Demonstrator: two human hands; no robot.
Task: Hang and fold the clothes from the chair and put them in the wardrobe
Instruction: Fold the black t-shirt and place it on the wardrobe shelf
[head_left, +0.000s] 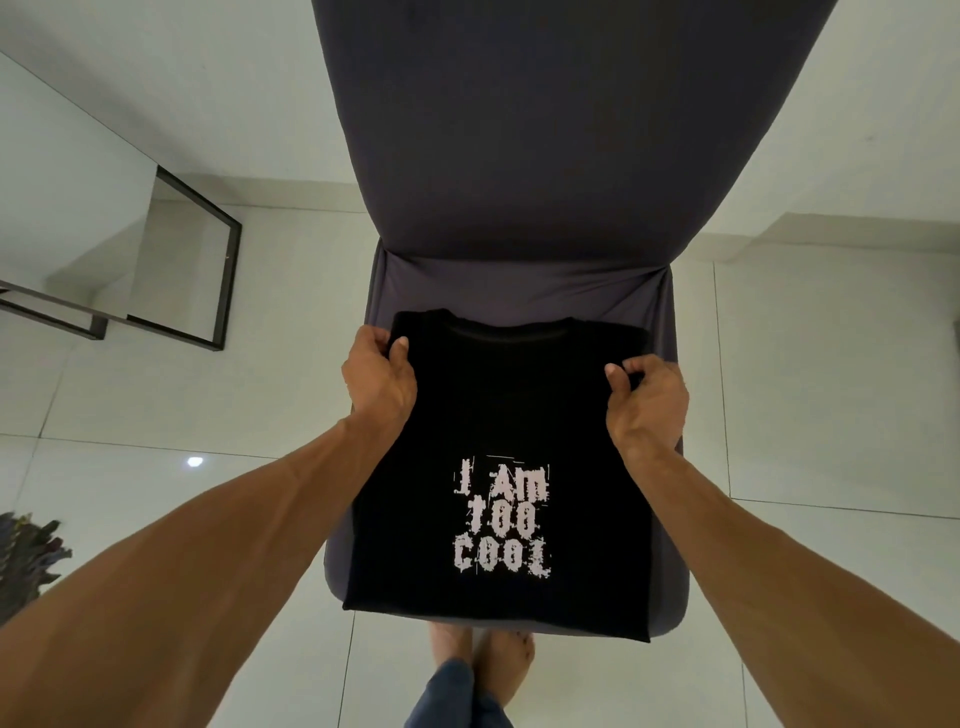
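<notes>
T-shirt (498, 415) lies on the chair (519, 156) seat, collar toward backrest.

one camera sits on my head, wide-angle. it looks forward and steeply down, close over the chair (519, 218) and floor (156, 405).

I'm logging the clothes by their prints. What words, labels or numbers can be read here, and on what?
"I AM TOO COOL": pale, rough block letters in three lines on the front of the black T-shirt, which lies on the chair seat, pinched near the collar by the left hand and right hand.
No other text, label or number shows.
</notes>
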